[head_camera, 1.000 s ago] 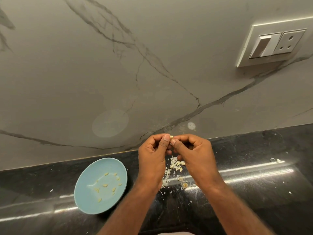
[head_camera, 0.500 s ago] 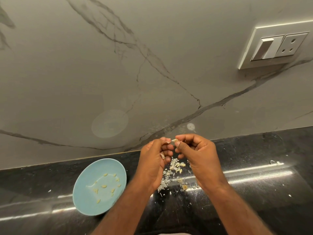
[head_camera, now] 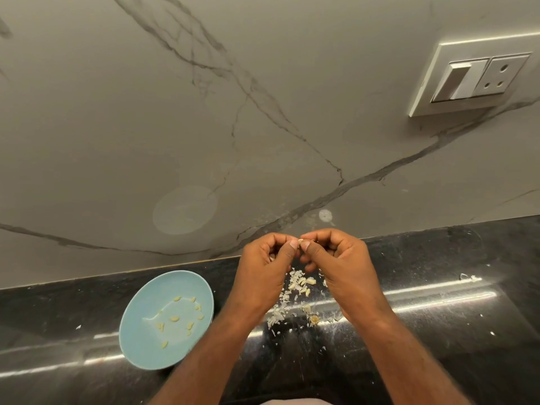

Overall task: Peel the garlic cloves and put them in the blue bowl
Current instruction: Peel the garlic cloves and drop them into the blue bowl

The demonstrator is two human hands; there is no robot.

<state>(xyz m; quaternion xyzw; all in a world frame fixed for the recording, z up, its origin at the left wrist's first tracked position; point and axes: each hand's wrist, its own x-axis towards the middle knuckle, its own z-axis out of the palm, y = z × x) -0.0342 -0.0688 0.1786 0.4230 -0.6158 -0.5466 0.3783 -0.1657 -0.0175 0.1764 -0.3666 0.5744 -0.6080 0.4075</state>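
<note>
My left hand and my right hand meet thumb to thumb above the black counter, both pinching one small pale garlic clove at their fingertips. Most of the clove is hidden by my fingers. Below the hands lies a heap of white garlic skins and cloves on the counter. To the left sits the blue bowl, holding several peeled yellowish cloves.
The black stone counter carries scattered skin flakes, with a small scrap at the right. A grey marble wall rises right behind the hands. A white switch and socket plate is mounted at the upper right.
The hands drew slightly apart half a second ago, the left one holding a piece, and have come back together, thumbs pinching the clove between them. The bowl has not moved.
</note>
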